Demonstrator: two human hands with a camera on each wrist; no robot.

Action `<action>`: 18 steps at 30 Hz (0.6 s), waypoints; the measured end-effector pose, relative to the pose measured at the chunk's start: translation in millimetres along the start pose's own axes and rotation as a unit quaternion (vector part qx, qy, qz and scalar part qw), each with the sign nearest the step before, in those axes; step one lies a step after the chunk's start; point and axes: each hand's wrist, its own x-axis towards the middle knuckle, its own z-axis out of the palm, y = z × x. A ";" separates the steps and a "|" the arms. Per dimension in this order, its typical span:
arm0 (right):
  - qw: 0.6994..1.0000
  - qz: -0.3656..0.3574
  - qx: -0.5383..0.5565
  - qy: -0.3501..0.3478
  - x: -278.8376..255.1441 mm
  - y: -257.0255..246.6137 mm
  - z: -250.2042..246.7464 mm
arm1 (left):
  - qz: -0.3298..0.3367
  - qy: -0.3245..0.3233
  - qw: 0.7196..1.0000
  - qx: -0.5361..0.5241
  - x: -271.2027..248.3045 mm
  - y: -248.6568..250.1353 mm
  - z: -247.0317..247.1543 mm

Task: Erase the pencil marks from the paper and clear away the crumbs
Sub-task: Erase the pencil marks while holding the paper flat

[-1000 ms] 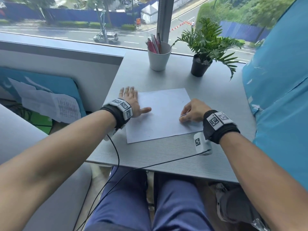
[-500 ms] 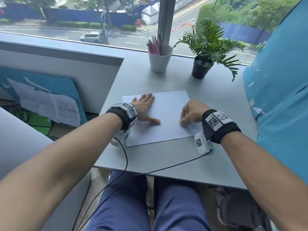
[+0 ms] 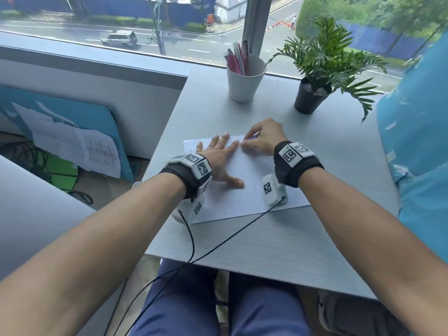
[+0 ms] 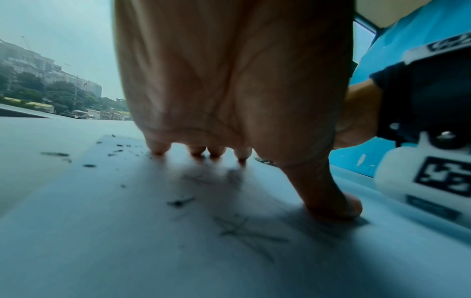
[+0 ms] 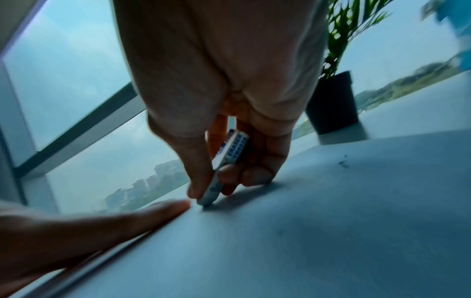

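My left hand [image 3: 219,158] lies flat w/ fingers spread, pressing the paper [image 3: 244,197]. My right hand [image 3: 263,139] pinches the eraser [image 5: 224,169], tip on paper near top edge.

The eraser [image 5: 224,165] is mostly hidden between the right hand's [image 5: 221,96] fingers; the pencil marks [image 4: 244,231] are blurred.

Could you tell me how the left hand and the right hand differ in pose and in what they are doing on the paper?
The left hand lies flat with its fingers spread, pressing the paper down; the right hand is curled. The left hand holds nothing, while the right hand pinches an eraser whose tip meets the sheet. Both rest on the paper near its far edge, almost touching.
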 end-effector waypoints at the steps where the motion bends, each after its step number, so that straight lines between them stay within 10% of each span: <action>1: 1.000 0.008 0.005 0.017 0.5 1.7 -0.7 | -0.001 -0.001 1.000 0.001 0.4 0.8 0.0; 18: 0.997 -0.032 -0.008 -0.068 -14.1 0.1 -2.1 | -0.016 -0.009 1.000 0.010 -1.3 2.6 -4.5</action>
